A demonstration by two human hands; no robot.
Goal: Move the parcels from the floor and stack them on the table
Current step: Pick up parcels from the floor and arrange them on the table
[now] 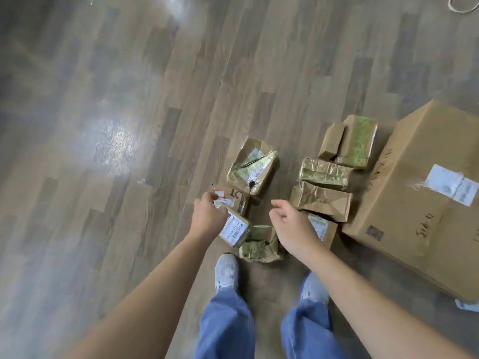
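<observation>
Small taped parcels (pixel 321 174) lie scattered on the wooden floor (pixel 103 125) beside a large cardboard box (pixel 414 190). The left hand (pixel 207 216) meets a labelled parcel (pixel 234 230), its grip unclear. The right hand (pixel 290 226) hovers loosely curled, holding nothing.

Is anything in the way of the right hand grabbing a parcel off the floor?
Nothing visible is. The right hand hangs loosely curled, holding nothing, directly over a white-labelled parcel with nothing between them. The big cardboard box sits off to the side. The table is not in view, so that path cannot be judged.
</observation>
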